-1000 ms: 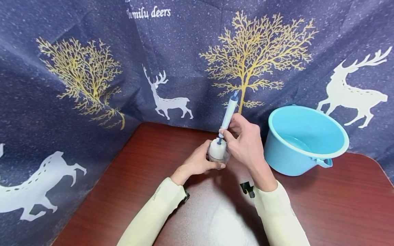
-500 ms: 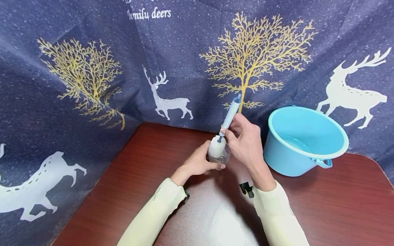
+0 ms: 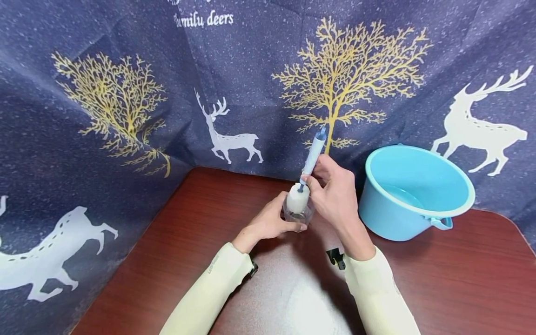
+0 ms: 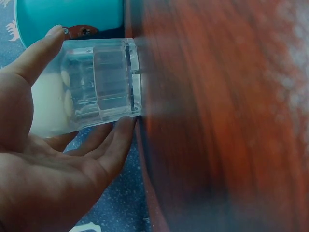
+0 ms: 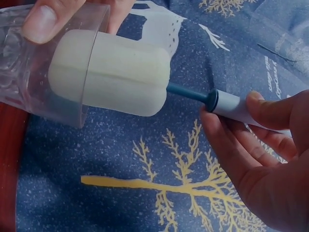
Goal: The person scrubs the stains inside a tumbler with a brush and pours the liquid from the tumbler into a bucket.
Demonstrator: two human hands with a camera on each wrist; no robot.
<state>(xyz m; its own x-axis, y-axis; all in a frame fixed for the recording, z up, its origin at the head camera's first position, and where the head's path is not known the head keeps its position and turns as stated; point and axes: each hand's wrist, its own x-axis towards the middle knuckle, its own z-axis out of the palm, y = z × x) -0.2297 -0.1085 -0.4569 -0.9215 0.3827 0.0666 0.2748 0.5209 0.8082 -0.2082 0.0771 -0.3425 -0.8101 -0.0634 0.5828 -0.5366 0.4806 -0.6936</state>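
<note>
My left hand grips a clear cup around its side, thumb on one side and fingers on the other. The cup stands upright on the table. My right hand pinches the pale blue handle of a sponge bottle brush near its lower end. A dark blue stem joins the handle to a white sponge head. In the right wrist view the sponge is partly inside the cup, with its upper part sticking out past the rim. The handle tilts up and to the right.
A light blue bucket with a side handle stands to the right of my right hand on the red-brown wooden table. Behind the table hangs a dark blue cloth printed with deer and golden trees.
The brush handle first tilted further right and the sponge rose a little in the cup; since then it has swung slightly back upright. The left hand and cup have barely moved.
</note>
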